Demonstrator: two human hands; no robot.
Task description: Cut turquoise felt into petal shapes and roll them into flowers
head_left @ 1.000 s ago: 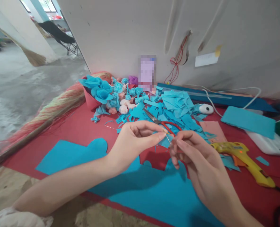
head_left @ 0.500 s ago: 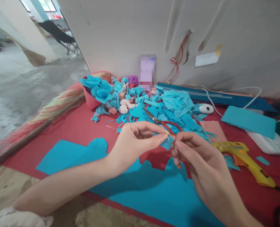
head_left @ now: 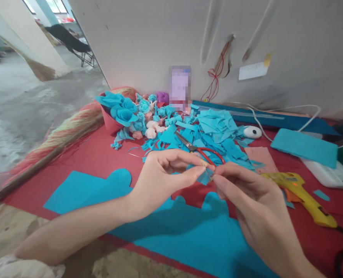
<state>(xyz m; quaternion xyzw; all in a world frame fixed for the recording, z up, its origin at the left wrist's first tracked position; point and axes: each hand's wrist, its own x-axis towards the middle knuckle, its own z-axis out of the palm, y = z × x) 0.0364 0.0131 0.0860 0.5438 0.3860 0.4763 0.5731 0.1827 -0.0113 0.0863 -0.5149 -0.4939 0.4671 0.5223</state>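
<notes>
My left hand (head_left: 168, 170) is closed in a pinch, thumb against fingers, on a small piece of blue crepe paper (head_left: 205, 178) above the red tabletop. Fingers of my right hand (head_left: 247, 197) press together at the paper's right end. A thin pale strand seems to run along it, too fine to make out. Just behind the fingertips lie red-handled scissors (head_left: 191, 147), their blades pointing up and left. Beneath both hands spreads a large blue paper sheet (head_left: 177, 227) with rounded cut-out edges. Right of my right hand rests a yellow glue gun (head_left: 301, 197) with an orange trigger.
Blue paper scraps (head_left: 218, 127) are heaped at the back, beside several paper flowers (head_left: 144, 116) and a red cone with blue petals (head_left: 118, 108). A white mouse-shaped object (head_left: 252, 132) and a folded blue stack (head_left: 304, 146) sit right. A broom (head_left: 61, 135) lines the left edge.
My right hand has shifted slightly up, its fingers closing nearer to my left fingertips. The small blue paper has turned a little between them. My left hand has hardly moved.
</notes>
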